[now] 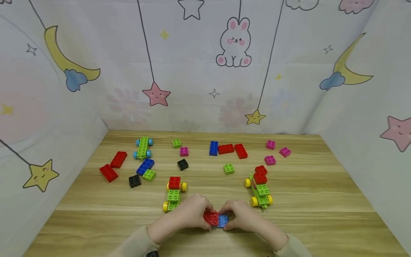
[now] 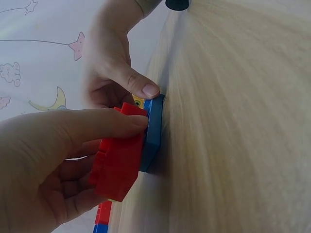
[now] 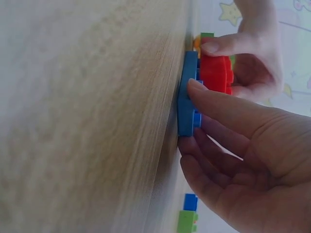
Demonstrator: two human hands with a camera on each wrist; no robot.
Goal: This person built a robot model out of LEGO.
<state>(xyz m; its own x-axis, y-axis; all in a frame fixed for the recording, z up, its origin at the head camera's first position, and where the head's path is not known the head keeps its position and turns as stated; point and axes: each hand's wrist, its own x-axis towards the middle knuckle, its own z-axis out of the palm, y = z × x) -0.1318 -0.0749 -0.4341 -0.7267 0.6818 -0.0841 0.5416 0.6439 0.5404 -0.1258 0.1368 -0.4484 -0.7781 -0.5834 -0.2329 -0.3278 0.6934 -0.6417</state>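
Near the front of the table, my left hand point(image 1: 194, 211) pinches a red building brick point(image 1: 211, 218) between thumb and fingers. Under its right part lies a flat blue building brick point(image 1: 223, 221), whose studs show beside the red one. My right hand point(image 1: 241, 214) holds that blue brick by its right end, thumb at the near side. In the right wrist view the blue brick point(image 3: 187, 104) stays low on the table and the red brick point(image 3: 214, 73) sits over its far end. Blue studs show at the joint; I cannot tell whether the two are fully pressed together.
Toy cars with yellow wheels stand beside my left hand point(image 1: 173, 195) and beyond my right point(image 1: 262, 192). A green base with blue wheels point(image 1: 143, 147) is at the back left. Loose bricks, such as a black brick point(image 1: 182, 164) and a pink brick point(image 1: 270, 160), lie scattered behind.
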